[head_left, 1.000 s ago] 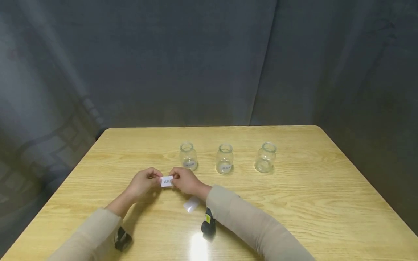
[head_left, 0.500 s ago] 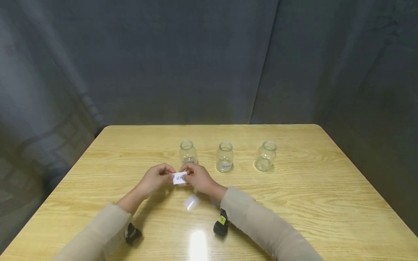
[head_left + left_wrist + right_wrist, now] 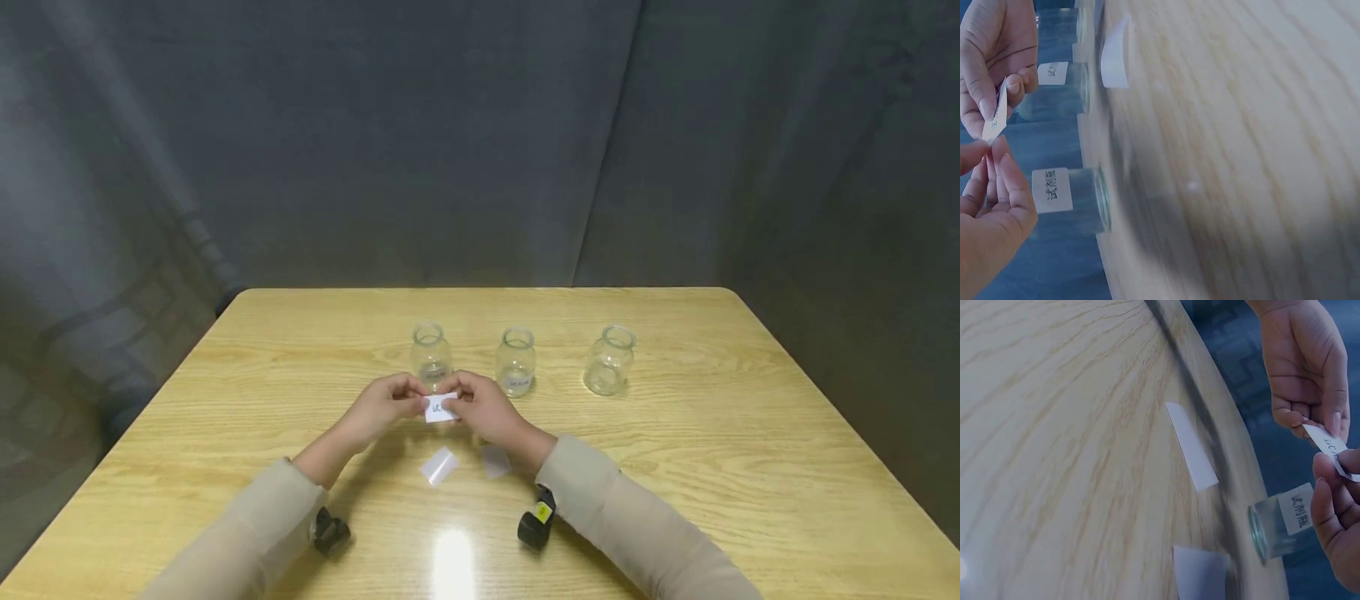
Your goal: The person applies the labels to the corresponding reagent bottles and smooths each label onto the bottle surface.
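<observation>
Between both hands is a small white label point(image 3: 441, 408) with dark printed characters. My left hand point(image 3: 386, 406) pinches its left edge between thumb and fingers, and my right hand point(image 3: 487, 410) pinches the right part, covering some of the print. They hold it above the table, in front of the left glass jar point(image 3: 431, 352). That jar carries a white label, readable in the left wrist view as a printed sticker point(image 3: 1052, 190). To its right stands the middle glass jar point(image 3: 516, 358), also labelled. The right glass jar point(image 3: 609, 362) shows no label.
Two small pale paper pieces lie on the wooden table point(image 3: 750, 467) in front of me: a glossy one point(image 3: 439, 467) and another point(image 3: 496, 461) by the right wrist. Black wrist cameras hang under both sleeves. A dark grey curtain point(image 3: 420, 167) stands behind the table.
Both hands have moved right together with the label, from left of the jars to in front of the left jar. The second paper piece has come out from behind the right arm.
</observation>
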Demonstrator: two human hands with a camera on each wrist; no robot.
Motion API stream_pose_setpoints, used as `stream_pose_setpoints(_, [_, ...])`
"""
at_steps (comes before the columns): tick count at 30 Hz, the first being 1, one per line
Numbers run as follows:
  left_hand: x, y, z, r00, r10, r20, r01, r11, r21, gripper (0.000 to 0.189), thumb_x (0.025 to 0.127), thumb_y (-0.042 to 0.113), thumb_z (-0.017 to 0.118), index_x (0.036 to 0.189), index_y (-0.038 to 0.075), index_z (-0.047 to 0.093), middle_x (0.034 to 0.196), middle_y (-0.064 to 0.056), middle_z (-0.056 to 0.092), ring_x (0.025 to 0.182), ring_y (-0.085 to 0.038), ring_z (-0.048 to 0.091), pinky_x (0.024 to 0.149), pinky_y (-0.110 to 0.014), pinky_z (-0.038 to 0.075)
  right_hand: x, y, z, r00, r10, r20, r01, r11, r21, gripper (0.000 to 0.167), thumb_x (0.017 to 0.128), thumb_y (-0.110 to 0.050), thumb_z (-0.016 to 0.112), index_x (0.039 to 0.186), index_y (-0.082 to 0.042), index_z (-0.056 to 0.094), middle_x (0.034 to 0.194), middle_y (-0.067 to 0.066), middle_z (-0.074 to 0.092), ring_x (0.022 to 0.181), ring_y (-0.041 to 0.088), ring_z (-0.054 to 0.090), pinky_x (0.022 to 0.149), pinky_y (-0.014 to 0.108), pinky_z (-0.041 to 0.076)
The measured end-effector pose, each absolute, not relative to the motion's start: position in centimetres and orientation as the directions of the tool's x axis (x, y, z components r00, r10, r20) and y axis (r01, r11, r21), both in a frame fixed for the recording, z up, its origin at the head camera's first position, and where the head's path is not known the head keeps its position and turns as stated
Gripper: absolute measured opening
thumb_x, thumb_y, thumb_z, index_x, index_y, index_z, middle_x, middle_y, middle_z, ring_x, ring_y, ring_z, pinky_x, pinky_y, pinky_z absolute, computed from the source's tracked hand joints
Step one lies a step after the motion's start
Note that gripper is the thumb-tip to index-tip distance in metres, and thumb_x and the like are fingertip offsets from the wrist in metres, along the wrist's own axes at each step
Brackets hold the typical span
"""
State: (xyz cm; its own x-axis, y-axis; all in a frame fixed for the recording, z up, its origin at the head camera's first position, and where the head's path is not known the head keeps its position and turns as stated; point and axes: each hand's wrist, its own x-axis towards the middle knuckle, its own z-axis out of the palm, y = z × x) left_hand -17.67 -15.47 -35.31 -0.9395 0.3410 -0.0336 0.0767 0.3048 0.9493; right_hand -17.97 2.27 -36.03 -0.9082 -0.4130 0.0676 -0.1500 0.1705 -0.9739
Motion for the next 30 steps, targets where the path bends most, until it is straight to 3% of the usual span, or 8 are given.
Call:
stream_pose_setpoints(12, [-18.6,-13.4,-35.0,-0.897,0.442,-0.028,0.098,0.260,0.961,0.017,0.083,0.008,0.055,0.092,-0.006,0.054,0.079,-0.010,0.056,0.074,-0.018,0.056,0.073,-0.037,0.048,-17.7,4.8,-35.6,-0.912,-0.396,0.105,-0.174,0.143,-0.974,0.012,0.082,0.004,0.052,0.094,0.005,0.054,0.083,0.012,0.056,0.068,0.015,0.053,0.067,0.045,0.048])
stream_pose_setpoints(23, [-18.9,-12.0,-34.4,-0.868,0.492,-0.069,0.045,0.216,0.975,0.021,0.085,0.012,0.053,0.093,-0.008,0.055,0.082,-0.011,0.060,0.075,-0.020,0.059,0.074,-0.040,0.047,-17.5,6.8,-35.2,-0.915,-0.380,0.133,-0.208,0.163,-0.964,0.012,0.081,0.002,0.053,0.093,0.006,0.054,0.083,0.013,0.055,0.066,0.014,0.052,0.065,0.046,0.047])
stream_pose_setpoints(30, [-19.0,-11.6,-34.1,-0.838,0.541,-0.074,0.039,0.194,0.980,0.022,0.086,0.009,0.050,0.095,-0.010,0.055,0.082,-0.012,0.061,0.076,-0.021,0.059,0.075,-0.042,0.046,-17.2,7.7,-34.6,-0.912,-0.384,0.141,-0.220,0.169,-0.961,0.012,0.082,0.003,0.052,0.093,0.007,0.053,0.080,0.014,0.054,0.065,0.015,0.051,0.062,0.040,0.049])
